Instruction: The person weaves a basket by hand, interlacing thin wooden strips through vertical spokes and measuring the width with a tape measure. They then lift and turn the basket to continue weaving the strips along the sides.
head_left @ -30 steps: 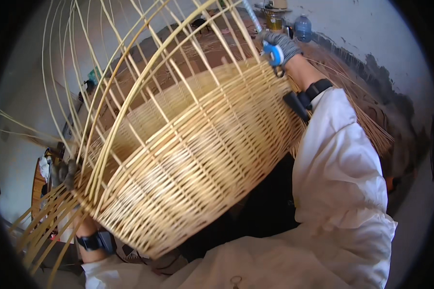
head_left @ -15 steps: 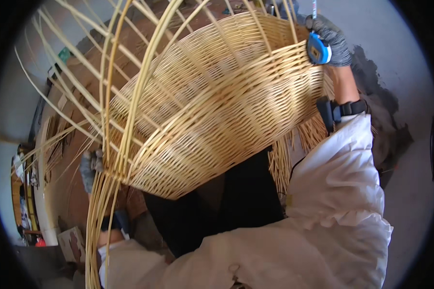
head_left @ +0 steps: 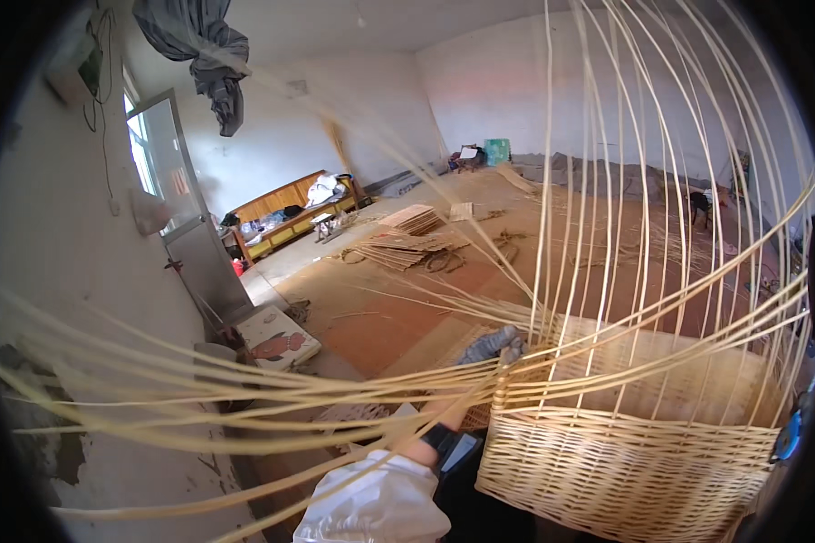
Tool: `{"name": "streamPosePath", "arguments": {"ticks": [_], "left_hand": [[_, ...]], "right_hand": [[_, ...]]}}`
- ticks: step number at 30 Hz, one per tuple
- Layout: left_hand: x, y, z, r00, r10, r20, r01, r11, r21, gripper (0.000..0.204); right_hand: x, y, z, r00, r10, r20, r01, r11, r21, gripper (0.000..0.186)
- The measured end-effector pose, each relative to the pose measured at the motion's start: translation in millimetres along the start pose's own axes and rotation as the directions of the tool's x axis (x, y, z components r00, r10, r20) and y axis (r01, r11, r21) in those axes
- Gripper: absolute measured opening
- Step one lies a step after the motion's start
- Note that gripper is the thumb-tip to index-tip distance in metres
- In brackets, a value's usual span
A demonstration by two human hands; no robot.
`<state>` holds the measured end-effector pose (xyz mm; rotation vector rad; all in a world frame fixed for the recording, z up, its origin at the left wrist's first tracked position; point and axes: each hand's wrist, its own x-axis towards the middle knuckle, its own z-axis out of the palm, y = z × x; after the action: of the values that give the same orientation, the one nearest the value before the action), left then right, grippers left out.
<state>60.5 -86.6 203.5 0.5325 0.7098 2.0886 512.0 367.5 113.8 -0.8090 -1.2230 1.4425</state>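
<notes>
A half-woven wicker basket [head_left: 625, 462] fills the lower right, tilted, with long upright stakes [head_left: 634, 226] rising from its rim. My left hand [head_left: 493, 347], in a grey glove, is closed at the basket's left corner, where a bundle of long rods [head_left: 335, 398] sweeps off to the left. Exactly which rods or how much rim lies under its fingers is hidden. At the basket's right end sits a blue tape measure [head_left: 790, 436], partly cut off by the dark picture edge. My right hand does not show there.
Flat stacks of wooden strips [head_left: 412, 220] and loose rods lie on the brown floor. A wooden bench [head_left: 285, 222] with cloths stands by the back wall. To the left are an open door [head_left: 177, 172] and a printed box [head_left: 276, 337].
My view has swung up and to the left, taking in the room. The basket now appears lower right, and my right hand has left the picture. My left hand stays at the basket's left corner.
</notes>
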Motion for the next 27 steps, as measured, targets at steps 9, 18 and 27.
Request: {"name": "streamPosePath", "arguments": {"ticks": [9,18,27], "left_hand": [[12,-21,-36,0.992,-0.122,-0.043,0.123,0.992,0.028,0.026],[35,-49,-106,0.966,-0.222,-0.132,0.225,0.974,0.013,0.025],[97,-76,-166,0.939,-0.264,-0.220,0.281,0.958,0.049,0.025]], "right_hand": [[11,202,-65,0.967,0.172,-0.189,-0.125,0.963,0.239,0.017],[-59,132,3,0.918,0.344,-0.197,-0.382,0.900,-0.208,0.011],[-116,54,151,0.662,0.239,0.711,0.531,0.519,-0.669,0.004]]}}
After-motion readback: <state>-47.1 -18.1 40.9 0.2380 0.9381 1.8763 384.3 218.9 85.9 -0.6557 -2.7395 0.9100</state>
